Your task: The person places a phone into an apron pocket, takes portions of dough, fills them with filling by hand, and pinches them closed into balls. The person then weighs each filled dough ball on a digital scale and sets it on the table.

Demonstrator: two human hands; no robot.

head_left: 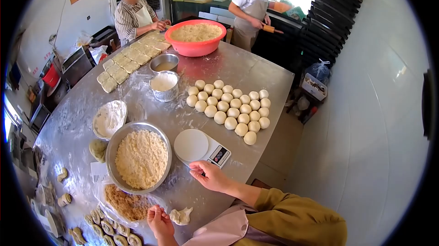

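Note:
My right hand (211, 176) is at the near edge of a white kitchen scale (208, 150), its fingers loosely bent and apart with nothing visible in them. The round scale plate (191, 144) is bare. Low in the view, my left hand (160, 223) has its fingertips drawn together beside the brown crumbly filling (125, 201); whether they hold anything is hidden. A small torn lump of dough (181, 216) lies just right of that hand. Left of the scale stands a steel bowl (168, 168) of pale crumbly mix (141, 159).
Rows of dough balls (227, 104) sit towards the table's right edge. Farther back are a flour tub (163, 91), a steel bowl (157, 59), a red basin (194, 49) and flat dough pieces (130, 58). Shaped dough pieces (108, 227) lie lower left. Two people stand behind, one holding a rolling pin (270, 29).

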